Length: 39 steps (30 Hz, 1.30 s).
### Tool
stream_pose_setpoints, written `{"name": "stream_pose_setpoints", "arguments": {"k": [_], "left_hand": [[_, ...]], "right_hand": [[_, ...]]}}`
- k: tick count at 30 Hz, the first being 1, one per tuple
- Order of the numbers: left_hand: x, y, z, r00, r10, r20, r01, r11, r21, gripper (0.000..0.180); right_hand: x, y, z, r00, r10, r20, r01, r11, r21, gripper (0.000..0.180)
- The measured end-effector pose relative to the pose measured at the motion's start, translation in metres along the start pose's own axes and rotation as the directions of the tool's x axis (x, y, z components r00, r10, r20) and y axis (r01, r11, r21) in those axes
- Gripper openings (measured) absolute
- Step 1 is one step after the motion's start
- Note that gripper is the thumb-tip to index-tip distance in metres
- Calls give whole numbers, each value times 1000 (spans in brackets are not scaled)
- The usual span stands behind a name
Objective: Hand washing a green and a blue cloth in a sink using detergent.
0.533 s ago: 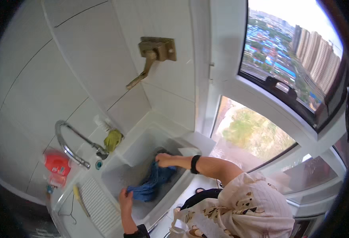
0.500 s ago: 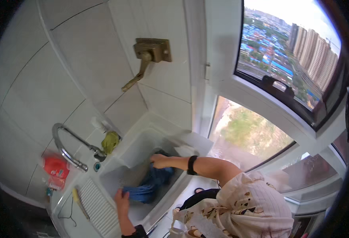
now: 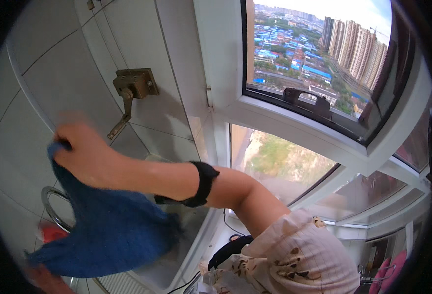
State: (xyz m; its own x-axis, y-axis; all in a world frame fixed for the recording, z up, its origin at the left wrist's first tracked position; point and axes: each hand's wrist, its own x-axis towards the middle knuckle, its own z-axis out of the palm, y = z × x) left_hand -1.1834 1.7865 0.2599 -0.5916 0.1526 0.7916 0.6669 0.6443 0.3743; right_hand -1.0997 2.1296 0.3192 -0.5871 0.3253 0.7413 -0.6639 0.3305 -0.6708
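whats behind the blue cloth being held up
The blue cloth, raised by the right hand, covers most of the white sink. A curved metal faucet and something red show at its left edge. The basin's inside is hidden.

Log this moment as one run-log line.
right hand: raised, gripping blue cloth | left hand: at cloth's lower edge, grip unclear | below: white sink, curved faucet

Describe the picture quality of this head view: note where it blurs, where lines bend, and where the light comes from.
Head view: the right hand and the blue cloth it grips are soft with motion blur; wall tile joints and the window frame curve toward the dark round rim; daylight enters through the window, and the city outside looks bright and hazy.
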Motion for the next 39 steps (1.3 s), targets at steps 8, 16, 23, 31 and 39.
{"name": "stream_pose_setpoints", "arguments": {"k": [8, 16, 23, 31, 39], "left_hand": [[-189, -27, 187, 427, -316, 847, 451, 886, 103, 46], [-208, 15, 174, 338, -350, 874, 634, 770, 63, 32], [-238, -3, 198, 326, -308, 894, 882, 439, -171, 29], [-293, -42, 184, 254, -393, 883, 805, 592, 32, 20], [-283, -26, 183, 318, -336, 887, 699, 715, 20, 17]], "right_hand": [[-243, 241, 7, 499, 707, 500, -253, 672, -696, 35], [-248, 213, 27, 401, 740, 540, -308, 664, -681, 27], [-241, 185, 14, 757, 488, 434, -300, 850, -432, 32], [-309, 157, -11, 233, 282, 931, -226, 946, -230, 12], [-342, 138, -30, 11, 443, 896, -225, 874, -430, 23]]}}
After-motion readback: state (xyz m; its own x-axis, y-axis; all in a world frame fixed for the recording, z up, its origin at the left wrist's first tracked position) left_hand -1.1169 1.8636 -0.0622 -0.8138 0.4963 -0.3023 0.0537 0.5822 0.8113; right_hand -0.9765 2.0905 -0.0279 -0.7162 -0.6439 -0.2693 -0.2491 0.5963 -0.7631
